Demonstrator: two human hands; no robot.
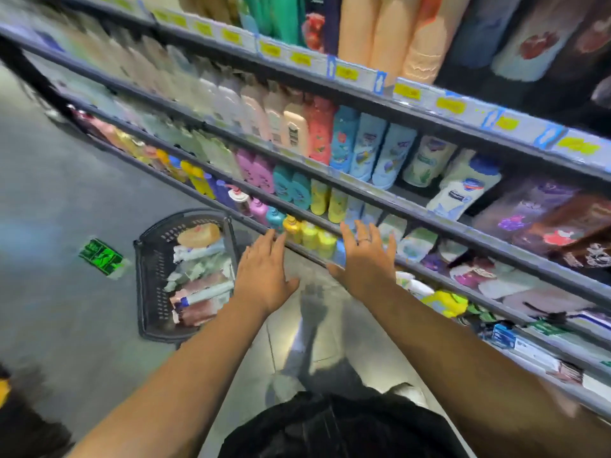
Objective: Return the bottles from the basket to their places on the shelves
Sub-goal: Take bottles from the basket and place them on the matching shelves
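The bottles [198, 276] lie on their sides in the basket [147, 279], piled close together, with a round peach one [198, 235] on top at the far end. The basket stands on the floor [66, 193], to the left of the shelves [363, 77] and just beside their lowest level.

Both hands are stretched forward and hold nothing. The left hand [264, 276] has its fingers straight and a little spread, palm down, and in the picture it is at the right edge of the basket, above it. The right hand [363, 259] is also flat and open, with a ring [363, 240] on one finger. It is in front of the edge of a low shelf, near a row of yellow bottles [310, 234]. Because of the blur I cannot tell if it touches that edge.

I judge that the person is between two bottles: no bottle is in hand and the basket is full, so most of the task is not yet done. The next move should be to lower the left hand into the basket and take one bottle, probably one from the top of the pile. Then the colour and label must be compared with the rows on the shelves, which are sorted by kind, to find the right gap. The labels are too blurred to read here.

A green sticker [101, 256] lies on the floor left of the basket.
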